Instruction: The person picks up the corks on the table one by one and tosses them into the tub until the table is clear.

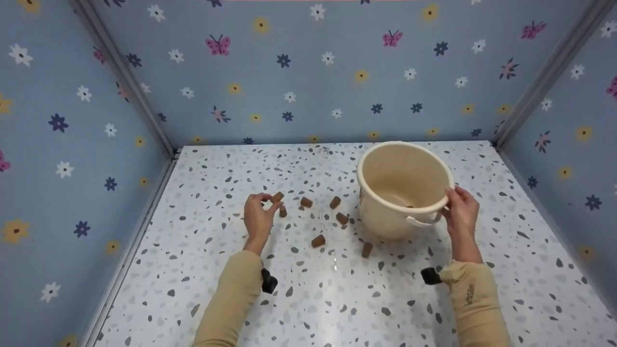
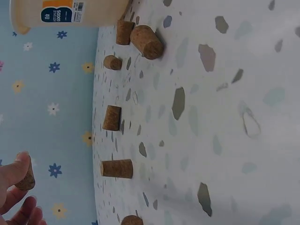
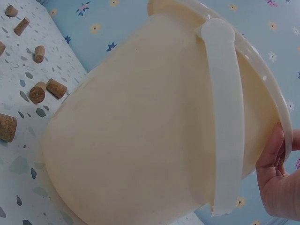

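My left hand (image 1: 259,219) pinches a brown cork (image 2: 29,177) between thumb and fingers, held up off the table in the left wrist view. Just below it, another cork (image 1: 283,211) stands on end. Several more lie scattered between my hands, among them one cork (image 1: 306,202) near the middle and another (image 1: 367,249) in front of the bucket. With fingers and thumb over the rim, my right hand (image 1: 463,212) grips a cream plastic bucket (image 1: 383,217) at its right side. The bucket's white handle (image 3: 227,112) hangs down. A small brown bit shows on the bucket's inner floor.
The white speckled tabletop (image 1: 159,289) runs back to a blue flowered wall (image 1: 308,96). Similar panels with grey metal posts (image 1: 127,82) stand at the left and right. Small dark cameras sit at both wrists.
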Tool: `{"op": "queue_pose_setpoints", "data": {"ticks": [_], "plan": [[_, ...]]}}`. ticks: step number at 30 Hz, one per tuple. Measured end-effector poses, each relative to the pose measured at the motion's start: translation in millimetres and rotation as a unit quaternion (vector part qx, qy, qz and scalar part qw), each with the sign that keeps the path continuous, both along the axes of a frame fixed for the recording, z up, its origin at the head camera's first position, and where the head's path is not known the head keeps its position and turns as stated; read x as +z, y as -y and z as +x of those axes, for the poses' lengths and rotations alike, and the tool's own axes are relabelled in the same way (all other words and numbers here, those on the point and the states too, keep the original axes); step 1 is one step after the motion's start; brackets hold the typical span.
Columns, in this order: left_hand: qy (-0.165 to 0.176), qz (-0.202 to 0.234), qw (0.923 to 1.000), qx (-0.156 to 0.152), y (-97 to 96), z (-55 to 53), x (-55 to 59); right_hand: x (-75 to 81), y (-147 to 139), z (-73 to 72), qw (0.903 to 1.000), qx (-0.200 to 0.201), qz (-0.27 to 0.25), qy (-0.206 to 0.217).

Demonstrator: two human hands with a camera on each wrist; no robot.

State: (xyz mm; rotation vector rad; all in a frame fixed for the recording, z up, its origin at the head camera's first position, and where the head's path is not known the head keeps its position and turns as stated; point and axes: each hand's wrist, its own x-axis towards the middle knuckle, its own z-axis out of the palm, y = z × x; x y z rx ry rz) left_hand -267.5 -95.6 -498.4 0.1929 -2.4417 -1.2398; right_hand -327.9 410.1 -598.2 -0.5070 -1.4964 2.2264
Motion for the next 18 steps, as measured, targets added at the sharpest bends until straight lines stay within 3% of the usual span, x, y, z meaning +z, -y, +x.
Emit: {"op": "queue_pose_setpoints", "data": {"ticks": [3,10,18], "plan": [[-0.018,-0.001,0.9998,-0.011,-9.7,-0.2,6.0,-5.0,-1.9,-2.7,0.9999,-0.006,-0.006,-0.015],[-0.062,0.006,0.997,-0.047,-34.2,-1.7,20.9,-0.2,1.0,-0.9,0.9999,-0.005,-0.004,-0.015],[-0.075,0.024,0.993,-0.089,-63.8,-1.8,35.9,0.0,0.8,-1.0,1.0,-0.006,-0.003,-0.001]]}}
